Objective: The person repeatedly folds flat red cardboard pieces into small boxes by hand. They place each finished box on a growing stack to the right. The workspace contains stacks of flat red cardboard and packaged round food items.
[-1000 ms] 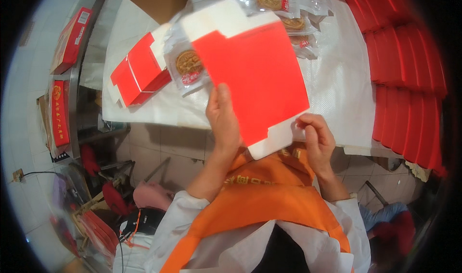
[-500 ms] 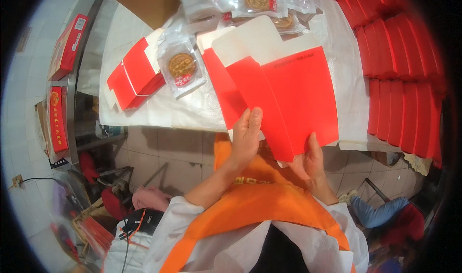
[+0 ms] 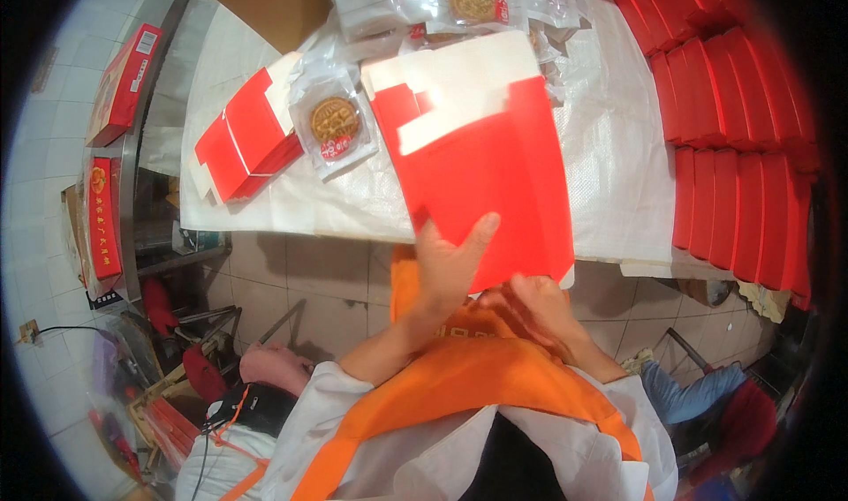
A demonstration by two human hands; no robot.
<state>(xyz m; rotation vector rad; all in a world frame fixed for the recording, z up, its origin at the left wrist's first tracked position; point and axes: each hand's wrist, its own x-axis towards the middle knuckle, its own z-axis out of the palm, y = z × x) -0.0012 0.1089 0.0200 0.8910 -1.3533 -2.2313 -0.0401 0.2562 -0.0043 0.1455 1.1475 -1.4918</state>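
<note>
A red cardboard carton (image 3: 490, 183) with white end flaps lies tilted over the near edge of the table. My left hand (image 3: 452, 258) is closed on its lower left side, with the thumb across the red face. At the carton's lower edge is my right hand (image 3: 543, 311), its fingers bent and smeared by motion, so their grip is unclear. Another red and white cardboard piece (image 3: 397, 104) shows under the carton's upper left. To the left are a wrapped mooncake (image 3: 336, 126) in a clear packet and a bundle of flat red cartons (image 3: 247, 139) tied with white string.
Several more wrapped mooncakes (image 3: 473, 2) are heaped at the back beside a brown cardboard sheet (image 3: 274, 7). Rows of red boxes (image 3: 733, 201) line the right side. White woven sheeting (image 3: 609, 192) covers the table. Two printed red boxes (image 3: 104, 218) stand at the far left.
The upper carton has turned and shifted left, now covering more of the piece beneath. My right hand has moved left along the lower edge; my left hand's fingers have spread lower on the carton.
</note>
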